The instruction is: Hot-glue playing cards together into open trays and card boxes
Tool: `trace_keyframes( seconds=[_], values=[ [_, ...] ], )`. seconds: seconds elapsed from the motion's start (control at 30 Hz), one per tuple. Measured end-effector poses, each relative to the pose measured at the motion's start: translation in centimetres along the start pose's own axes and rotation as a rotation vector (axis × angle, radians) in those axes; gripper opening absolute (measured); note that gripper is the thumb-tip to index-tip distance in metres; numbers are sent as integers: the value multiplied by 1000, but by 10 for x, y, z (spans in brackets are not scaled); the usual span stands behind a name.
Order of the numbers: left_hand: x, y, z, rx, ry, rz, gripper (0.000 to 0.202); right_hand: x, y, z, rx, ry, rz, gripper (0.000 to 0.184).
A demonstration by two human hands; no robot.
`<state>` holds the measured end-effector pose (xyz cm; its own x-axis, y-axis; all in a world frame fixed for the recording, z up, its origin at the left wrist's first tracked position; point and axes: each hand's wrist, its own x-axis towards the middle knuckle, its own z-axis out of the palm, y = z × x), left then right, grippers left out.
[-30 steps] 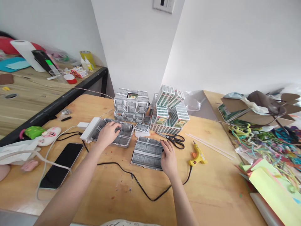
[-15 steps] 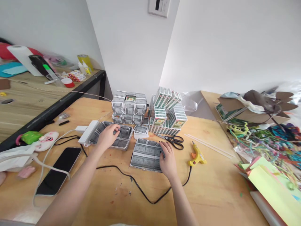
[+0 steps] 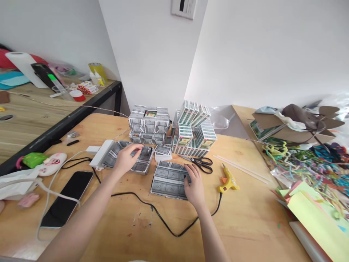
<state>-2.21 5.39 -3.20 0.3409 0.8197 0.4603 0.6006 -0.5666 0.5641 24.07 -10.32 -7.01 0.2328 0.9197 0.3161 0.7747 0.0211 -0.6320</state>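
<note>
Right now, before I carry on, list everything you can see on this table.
card tray: one, grey-patterned, centre-left
card panel: one, grey-patterned, flat, centre
card packs: many, green-white, stacked behind
card block: one, grey-patterned, behind tray
scissors: one, black, right of panel
glue gun: one, yellow, right of scissors
cord: one, black, front of panel
phone: one, black, left
pipe cleaners: many, mixed colours, far right
left hand: on card tray
right hand: flat on card panel

White walls, protruding corner, switch plate up top. Light wooden table; second wooden table with black frame at left.
</note>
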Motion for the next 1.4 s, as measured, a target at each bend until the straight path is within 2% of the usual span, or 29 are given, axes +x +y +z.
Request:
trace_keyframes(
  seconds=[0.07, 0.13, 0.23, 0.37, 0.5, 0.83, 0.97, 1.07, 1.2, 1.27, 1.33, 1.4],
  values=[
    [8, 15, 5, -5, -69, 55, 22, 0, 0, 0, -3, -4, -9, 51],
    [19, 30, 15, 38, -239, 111, 23, 1, 0, -1, -6, -7, -12, 51],
    [35, 42, 39, 249, -469, 172, 26, 0, 0, -1, -5, -4, -9, 51],
    [46, 41, 70, 308, -519, 198, 28, 0, -1, -2, 3, -6, -5, 52],
    [49, 34, 80, 326, -551, 219, 16, 0, -3, -3, 2, -22, 13, 51],
    [44, 34, 74, 331, -505, 265, 25, 0, -3, -2, -11, -1, -5, 50],
    [46, 39, 69, 324, -407, 227, 29, 1, -4, -3, -21, 1, -10, 50],
    [43, 49, 57, 311, -296, 166, 30, 1, -3, -2, -27, 7, -19, 50],
    [19, 73, 38, 263, -155, 90, 30, 0, -5, -3, -64, 10, -39, 48],
    [1, 87, 30, 122, -79, 9, 27, 0, -14, -8, -96, 59, -58, 44],
    [-18, 101, 24, -21, -75, -60, 23, -3, -30, -15, -103, 151, -88, 38],
    [-33, 113, 18, -150, -90, -133, 20, -6, -49, -22, -6, 220, -110, 32]
  ],
)
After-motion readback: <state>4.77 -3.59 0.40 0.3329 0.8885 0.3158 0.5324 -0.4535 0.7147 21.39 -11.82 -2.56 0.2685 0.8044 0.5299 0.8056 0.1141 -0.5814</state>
